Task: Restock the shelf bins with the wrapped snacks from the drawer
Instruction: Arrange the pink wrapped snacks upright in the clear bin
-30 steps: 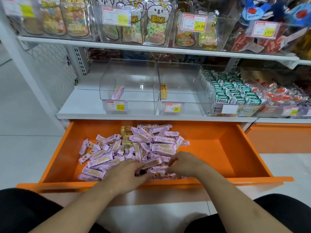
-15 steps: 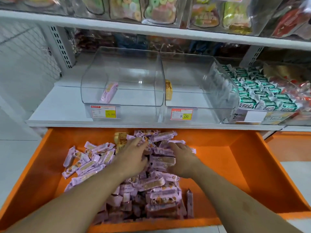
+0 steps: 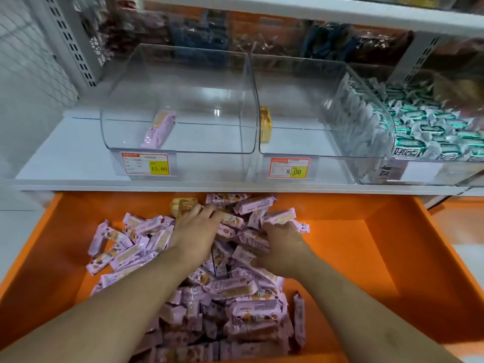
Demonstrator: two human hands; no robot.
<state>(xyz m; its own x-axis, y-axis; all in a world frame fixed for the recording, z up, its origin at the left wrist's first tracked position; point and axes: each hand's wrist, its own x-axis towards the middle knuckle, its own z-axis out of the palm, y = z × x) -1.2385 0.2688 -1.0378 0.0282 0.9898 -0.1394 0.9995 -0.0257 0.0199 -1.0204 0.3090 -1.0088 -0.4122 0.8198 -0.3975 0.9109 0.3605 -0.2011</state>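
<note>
The orange drawer point(image 3: 392, 258) fills the near half of the view, pulled out below the white shelf point(image 3: 65, 158). A big heap of pink wrapped snacks point(image 3: 235, 315) lies in its left and middle part, running from the far wall down to the near edge, with a few yellow wrapped snacks point(image 3: 183, 205) at the far side of the heap.

On the shelf sit three clear bins side by side. The left bin point(image 3: 178, 82) holds just one pink snack bar point(image 3: 159, 129), leaning against its front wall, and carries a price tag point(image 3: 146, 164) reading 15.80. The middle bin point(image 3: 301, 100), touching it on the right, has one yellow snack bar point(image 3: 265, 124) standing against its left wall and a price tag point(image 3: 289, 168) reading 8.00. The right bin point(image 3: 377, 132) is packed with green-and-white wrapped sweets point(image 3: 429, 129).

Both arms reach into the drawer. The left hand point(image 3: 195, 233) lies palm down on the far part of the heap, fingers curled down into the pink wrappers just beside the yellow ones. The right hand point(image 3: 281, 247) is near it on the right, fingers curled into the pile, with pink snacks bunched between the two hands. Whether either hand has closed a grip on any one bar, I cannot tell; the fingertips are buried in the wrappers.
</note>
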